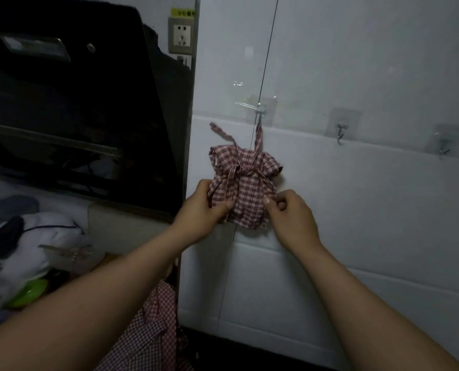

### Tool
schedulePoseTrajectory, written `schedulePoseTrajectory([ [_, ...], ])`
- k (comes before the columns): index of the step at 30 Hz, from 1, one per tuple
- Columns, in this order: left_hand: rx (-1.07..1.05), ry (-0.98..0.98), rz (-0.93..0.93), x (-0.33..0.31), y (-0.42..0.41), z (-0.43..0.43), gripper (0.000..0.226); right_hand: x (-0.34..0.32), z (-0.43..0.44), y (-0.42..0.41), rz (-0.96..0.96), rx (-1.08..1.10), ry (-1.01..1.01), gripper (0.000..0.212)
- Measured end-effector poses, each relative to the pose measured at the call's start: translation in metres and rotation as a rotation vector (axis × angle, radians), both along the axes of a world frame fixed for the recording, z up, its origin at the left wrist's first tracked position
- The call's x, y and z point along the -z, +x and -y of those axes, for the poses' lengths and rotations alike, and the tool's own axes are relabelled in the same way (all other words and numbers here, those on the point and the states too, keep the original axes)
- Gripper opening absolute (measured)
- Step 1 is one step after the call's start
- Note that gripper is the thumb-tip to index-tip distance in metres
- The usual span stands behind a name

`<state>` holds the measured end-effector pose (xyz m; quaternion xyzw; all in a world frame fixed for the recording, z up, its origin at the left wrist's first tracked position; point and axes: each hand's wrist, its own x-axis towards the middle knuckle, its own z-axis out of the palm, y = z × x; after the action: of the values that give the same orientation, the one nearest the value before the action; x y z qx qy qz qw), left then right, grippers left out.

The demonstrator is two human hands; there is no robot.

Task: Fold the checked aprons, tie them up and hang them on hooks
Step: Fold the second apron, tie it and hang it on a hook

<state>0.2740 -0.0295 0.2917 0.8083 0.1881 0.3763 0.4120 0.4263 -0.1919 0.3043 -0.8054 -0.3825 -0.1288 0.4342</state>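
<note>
A folded, tied red-checked apron hung by its strap from a clear adhesive hook on a white tiled wall, the bundle sitting between the person's fingers. The left hand gripped its lower left side, thumb laid across the front and fingers curled behind. The right hand pinched the lower right edge between thumb and bent fingers. A loose tie end stuck up above the left fingers. Two more hooks stood above and to the right of the right fingers. A second checked apron lay well below the left hand, under the forearm
</note>
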Motion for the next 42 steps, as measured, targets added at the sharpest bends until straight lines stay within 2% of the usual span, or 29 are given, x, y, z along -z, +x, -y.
schedulePoseTrajectory([
  [4, -0.142, -0.03, -0.027, 0.008, -0.025, 0.015, 0.061, 0.013, 0.018, -0.004, -0.048, 0.0, 0.108, 0.037],
  [8, -0.173, -0.094, -0.094, 0.033, -0.047, 0.026, 0.027, 0.05, 0.03, -0.014, -0.166, -0.021, 0.151, 0.039],
  [11, -0.184, -0.12, -0.19, 0.064, -0.066, 0.043, 0.016, 0.089, 0.033, -0.027, -0.286, -0.092, 0.123, 0.036],
  [14, -0.223, -0.086, -0.279, 0.089, -0.086, 0.051, 0.011, 0.115, 0.032, -0.042, -0.376, -0.171, 0.052, 0.036],
  [19, -0.275, -0.056, -0.386, 0.108, -0.117, 0.057, 0.015, 0.141, 0.021, -0.062, -0.428, -0.274, -0.056, 0.026],
  [25, -0.372, -0.118, -0.405, 0.142, -0.173, 0.028, 0.032, 0.183, -0.026, -0.116, -0.457, -0.453, -0.298, 0.022],
  [28, -0.456, -0.16, -0.432, 0.171, -0.205, 0.006, 0.038, 0.207, -0.057, -0.149, -0.438, -0.561, -0.438, 0.029],
  [31, -0.476, -0.201, -0.533, 0.219, -0.241, -0.021, 0.019, 0.246, -0.092, -0.18, -0.496, -0.609, -0.609, 0.03],
  [33, -0.44, -0.196, -0.662, 0.255, -0.262, -0.04, 0.004, 0.278, -0.109, -0.193, -0.556, -0.547, -0.667, 0.029],
  [34, -0.415, -0.176, -0.729, 0.269, -0.268, -0.043, 0.008, 0.288, -0.11, -0.196, -0.602, -0.501, -0.687, 0.029],
  [36, -0.358, -0.126, -0.884, 0.296, -0.279, -0.055, 0.034, 0.303, -0.116, -0.201, -0.693, -0.416, -0.709, 0.027],
  [38, -0.303, -0.015, -1.022, 0.315, -0.279, -0.067, 0.063, 0.314, -0.125, -0.202, -0.659, -0.338, -0.669, 0.027],
  [40, -0.227, 0.079, -1.152, 0.332, -0.27, -0.084, 0.081, 0.332, -0.144, -0.195, -0.403, -0.282, -0.67, 0.032],
  [42, -0.14, 0.102, -1.256, 0.341, -0.26, -0.092, 0.089, 0.342, -0.159, -0.187, -0.11, -0.304, -0.765, 0.038],
])
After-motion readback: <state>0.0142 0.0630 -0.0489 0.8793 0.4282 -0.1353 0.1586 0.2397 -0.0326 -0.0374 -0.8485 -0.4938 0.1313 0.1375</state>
